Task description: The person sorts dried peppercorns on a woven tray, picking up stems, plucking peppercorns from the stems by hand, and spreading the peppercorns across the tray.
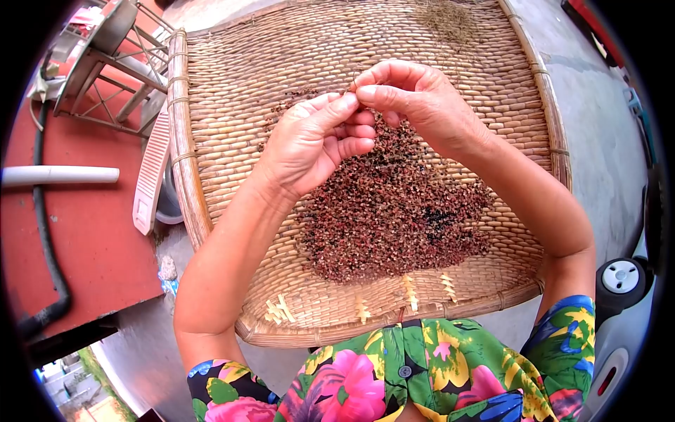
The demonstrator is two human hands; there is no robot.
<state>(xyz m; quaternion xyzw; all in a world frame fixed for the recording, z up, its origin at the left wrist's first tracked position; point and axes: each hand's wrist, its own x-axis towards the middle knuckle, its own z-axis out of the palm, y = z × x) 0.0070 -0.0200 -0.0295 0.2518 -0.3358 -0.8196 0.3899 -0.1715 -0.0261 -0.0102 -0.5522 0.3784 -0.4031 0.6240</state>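
My left hand (313, 137) and my right hand (425, 98) meet fingertip to fingertip above the woven tray (246, 70). Both are closed in a pinch on a thin twig (354, 83), mostly hidden by the fingers. Below them a wide heap of small dried reddish-brown husks (394, 225), which look like Sichuan peppercorns, covers the tray's middle. Shiny black seeds (439, 216) show among the husks toward the right. A few husks (302, 93) lie scattered behind my left hand.
A small pile of brownish bits (446, 21) lies at the tray's far end. Left of the tray stand a metal-framed stool (105, 70), a pink ridged plastic board (151, 172) and a red surface (91, 232) with a white pipe (63, 175). A wheeled grey object (622, 278) stands at right.
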